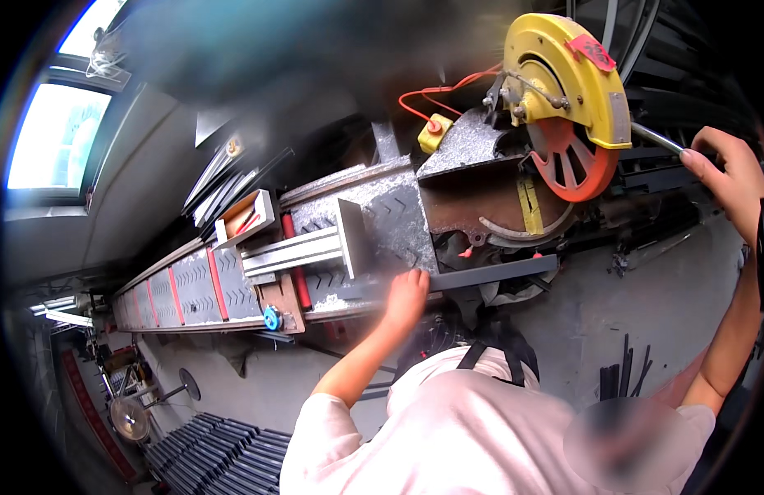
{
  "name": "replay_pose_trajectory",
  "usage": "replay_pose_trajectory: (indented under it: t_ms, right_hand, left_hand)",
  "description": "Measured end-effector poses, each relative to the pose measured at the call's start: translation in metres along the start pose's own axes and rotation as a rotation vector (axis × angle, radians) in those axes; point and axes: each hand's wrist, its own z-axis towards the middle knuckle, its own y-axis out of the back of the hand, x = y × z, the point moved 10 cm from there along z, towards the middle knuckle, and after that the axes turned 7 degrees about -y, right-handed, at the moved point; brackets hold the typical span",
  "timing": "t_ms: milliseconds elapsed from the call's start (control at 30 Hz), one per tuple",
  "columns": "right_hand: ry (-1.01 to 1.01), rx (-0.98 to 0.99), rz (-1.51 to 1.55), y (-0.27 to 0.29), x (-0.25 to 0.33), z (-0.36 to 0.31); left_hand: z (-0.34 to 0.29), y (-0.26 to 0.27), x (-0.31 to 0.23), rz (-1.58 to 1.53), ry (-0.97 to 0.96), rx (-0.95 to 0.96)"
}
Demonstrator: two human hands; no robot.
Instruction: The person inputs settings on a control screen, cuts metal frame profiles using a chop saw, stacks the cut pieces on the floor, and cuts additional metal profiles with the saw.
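Note:
My left hand (408,299) is closed over a long dark grey bar (493,273), which lies along the near edge of the metal bench and sticks out to the right. My right hand (732,177) is curled round the end of a metal handle (658,139). That handle runs to a cut-off saw with a yellow guard (608,91). Its orange slotted blade cover (592,177) hangs raised above the curved saw base (489,198), right of the bar's middle. The fingers' undersides are hidden on both hands.
A metal stop block (350,239) stands on the chip-strewn bench (390,210), beside a small open box (248,219). A yellow switch box (434,134) with an orange cable sits behind. Stacked dark bars (221,458) lie lower left; a fan (129,418) stands beyond them.

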Motion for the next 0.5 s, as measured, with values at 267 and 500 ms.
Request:
replay_pose_trajectory:
  t_ms: [267,500]
  right_hand:
    - [-0.062,0.003,-0.048,0.005,-0.009,-0.006]
    - [-0.017,-0.078,-0.121,0.008,-0.004,-0.009]
  left_hand:
    - [-0.06,-0.039,0.082,-0.008,0.081,0.123]
    - [-0.066,-0.063,0.117,-0.005,0.149,0.226]
